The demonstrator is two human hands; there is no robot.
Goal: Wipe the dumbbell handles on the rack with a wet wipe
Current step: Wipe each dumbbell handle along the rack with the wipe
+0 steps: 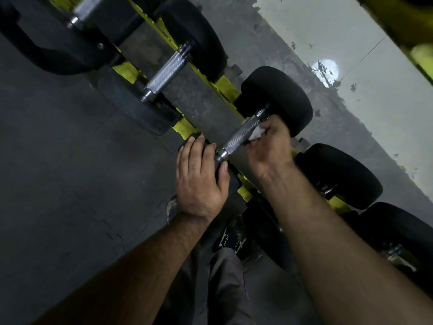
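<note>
A black dumbbell with a knurled metal handle (241,137) lies across the yellow rack (225,85) in the middle of the view. My right hand (269,146) grips the far part of that handle with a white wet wipe (257,132) bunched between fingers and metal. My left hand (199,179) lies over the dumbbell's near black head (229,181), fingers fairly straight, thumb by the handle's near collar. The far head (281,97) is in plain view.
More black dumbbells sit on the rack: one with a bare metal handle (167,71) up left, others (339,174) to the right. Dark rubber floor fills the left; a pale wall (351,31) runs along the upper right. My trouser leg and shoe (230,240) are below.
</note>
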